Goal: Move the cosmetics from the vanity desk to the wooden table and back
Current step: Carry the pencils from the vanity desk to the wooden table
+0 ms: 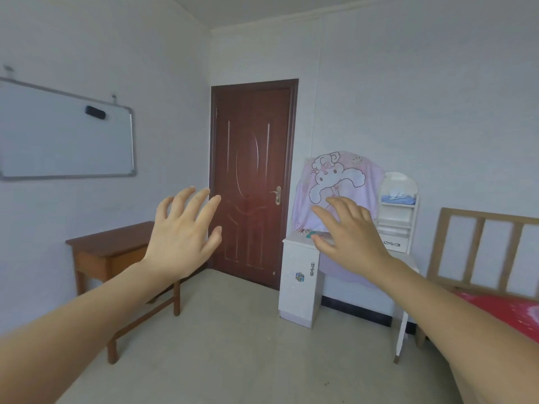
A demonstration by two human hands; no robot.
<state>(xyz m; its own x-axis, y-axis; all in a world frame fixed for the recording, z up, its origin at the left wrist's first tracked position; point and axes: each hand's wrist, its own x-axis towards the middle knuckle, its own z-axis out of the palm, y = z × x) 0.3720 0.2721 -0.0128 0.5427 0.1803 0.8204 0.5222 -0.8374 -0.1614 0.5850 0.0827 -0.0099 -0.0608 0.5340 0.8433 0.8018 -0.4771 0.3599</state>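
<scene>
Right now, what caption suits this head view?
Left hand and right hand open, empty, before vanity desk and wooden table.

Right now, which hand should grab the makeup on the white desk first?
Probably the right hand. It is open, empty and held up on the side of the vanity desk, where small cosmetics lie. The left hand, also open, is on the wooden table's side.

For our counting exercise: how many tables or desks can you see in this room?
2. The wooden table stands left of the door; the white vanity desk is right of it, partly behind the right hand. Others may be out of view.
</scene>
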